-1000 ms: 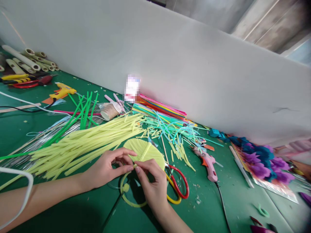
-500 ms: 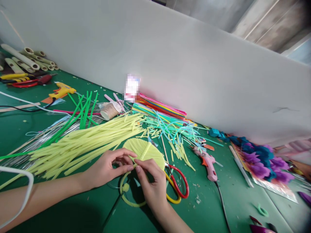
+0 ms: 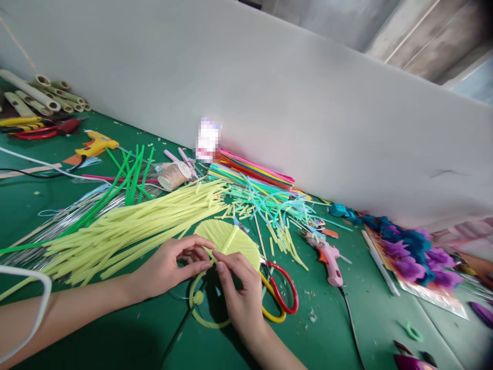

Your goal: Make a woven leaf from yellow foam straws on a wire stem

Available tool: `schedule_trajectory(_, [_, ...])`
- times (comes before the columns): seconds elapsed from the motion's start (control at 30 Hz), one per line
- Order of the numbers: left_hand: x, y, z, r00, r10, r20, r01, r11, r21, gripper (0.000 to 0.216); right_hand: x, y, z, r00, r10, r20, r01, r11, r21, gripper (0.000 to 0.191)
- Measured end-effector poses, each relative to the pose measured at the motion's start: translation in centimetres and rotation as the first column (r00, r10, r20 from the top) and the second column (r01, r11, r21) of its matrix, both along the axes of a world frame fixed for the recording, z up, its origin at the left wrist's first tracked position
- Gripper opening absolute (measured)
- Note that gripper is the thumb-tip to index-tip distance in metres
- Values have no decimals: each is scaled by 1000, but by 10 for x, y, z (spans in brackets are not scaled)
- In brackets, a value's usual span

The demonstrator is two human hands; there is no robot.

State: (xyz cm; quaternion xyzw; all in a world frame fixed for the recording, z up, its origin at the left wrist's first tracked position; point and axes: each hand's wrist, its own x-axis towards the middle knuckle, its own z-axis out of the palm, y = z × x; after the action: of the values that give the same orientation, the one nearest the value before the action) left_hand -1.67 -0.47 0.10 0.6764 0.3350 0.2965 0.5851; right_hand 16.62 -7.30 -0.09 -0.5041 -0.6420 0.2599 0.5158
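Observation:
My left hand and my right hand meet over a round fan of pale yellow straw pieces lying on the green table. The fingertips of both hands pinch together at the fan's near edge, where a yellow ring with a small pompom joins it. What the fingertips hold is too small to name. A dark stick runs from the ring toward me. Red and yellow scissors lie just right of my right hand.
A heap of long yellow straws lies left of the fan, with green straws behind. A pink glue gun lies to the right, a yellow glue gun far left. Coloured straws, a twine spool and purple-blue flowers border the white wall.
Both hands have stayed pinched at the fan's near edge, with only slight finger shifts. The view has drifted a little.

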Motion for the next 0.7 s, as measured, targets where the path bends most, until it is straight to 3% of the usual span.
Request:
schedule_trajectory(0.27, [0, -1, 5, 1000, 8, 4, -8, 1000, -11, 31, -2, -2, 0, 998, -59, -7, 59, 998, 8, 13])
schedule_trajectory(0.7, [-3, -3, 1, 1000, -2, 19, 2, 1000, -15, 31, -2, -1, -1, 997, -73, 13, 73, 997, 3, 11])
